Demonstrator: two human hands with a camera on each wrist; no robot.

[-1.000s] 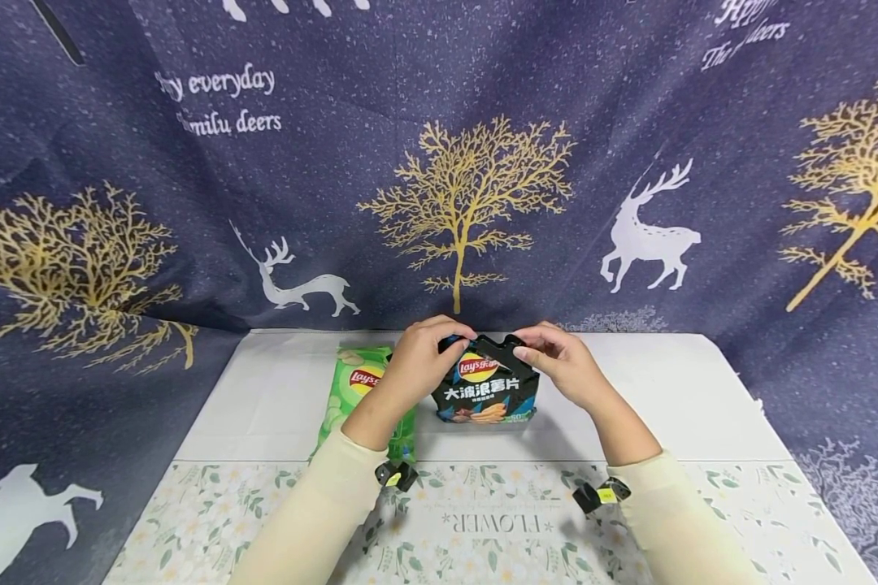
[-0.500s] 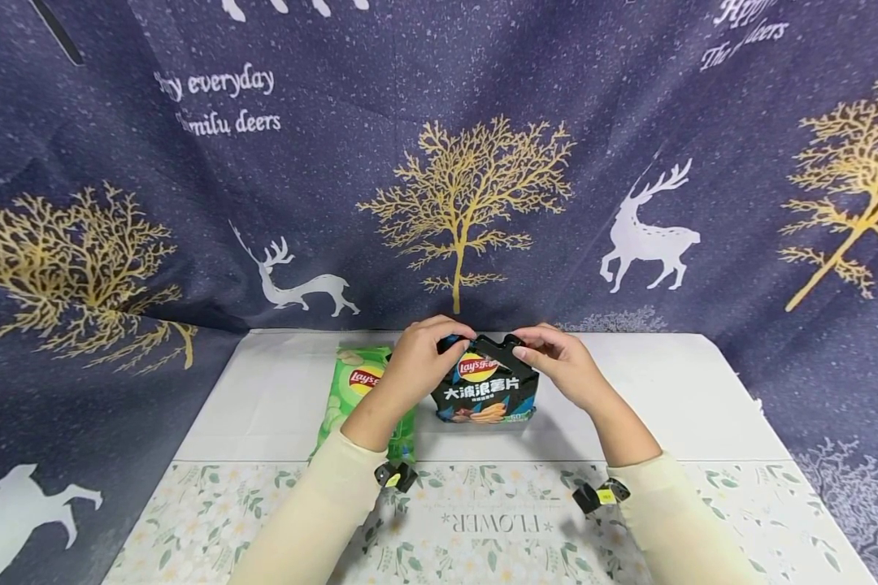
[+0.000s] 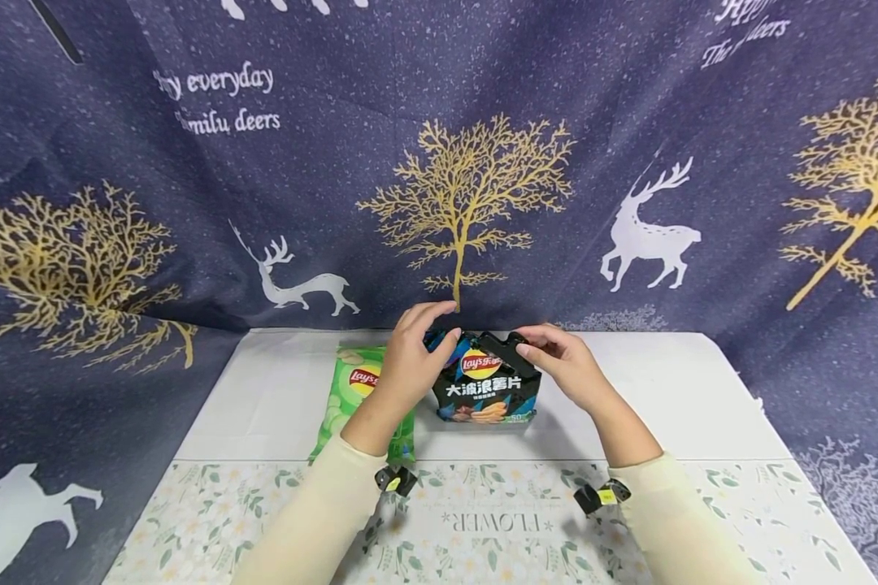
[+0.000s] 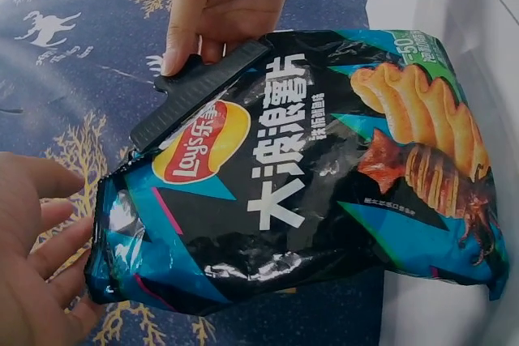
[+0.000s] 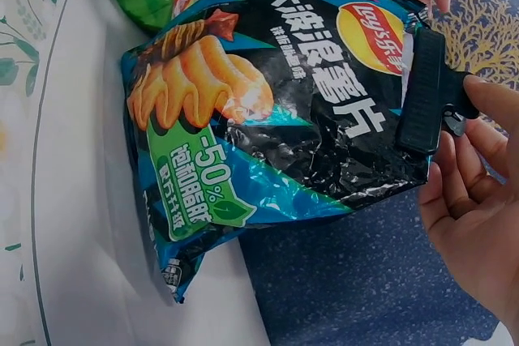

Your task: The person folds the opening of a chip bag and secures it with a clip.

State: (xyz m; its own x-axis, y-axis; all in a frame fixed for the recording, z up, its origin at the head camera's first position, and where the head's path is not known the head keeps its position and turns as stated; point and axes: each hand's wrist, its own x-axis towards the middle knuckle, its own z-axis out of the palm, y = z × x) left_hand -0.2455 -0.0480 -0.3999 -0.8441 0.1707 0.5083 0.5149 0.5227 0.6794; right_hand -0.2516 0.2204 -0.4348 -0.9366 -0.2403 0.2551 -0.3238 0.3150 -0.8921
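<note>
A black and blue Lay's chip bag (image 3: pixel 483 394) stands upright on the white table. Across the right part of its top edge sits a black bag clip (image 5: pixel 422 91). My right hand (image 3: pixel 569 370) pinches the clip's handle between thumb and fingers, as the right wrist view shows. On the bag's other side, my left hand (image 3: pixel 412 357) is spread, thumb apart from the fingers, close to the bag's top left corner. In the left wrist view the left fingers (image 4: pixel 57 257) lie right beside that corner; whether they touch it I cannot tell.
A green Lay's chip bag (image 3: pixel 340 406) lies left of the black one, partly under my left forearm. Nearer to me is a floral mat (image 3: pixel 497 561). Behind the table hangs a dark blue cloth (image 3: pixel 322 187) with trees and deer.
My left hand has let go of the bag's top left part; its fingers have spread and lifted slightly to the left. The right hand still holds the clip in nearly the same place.
</note>
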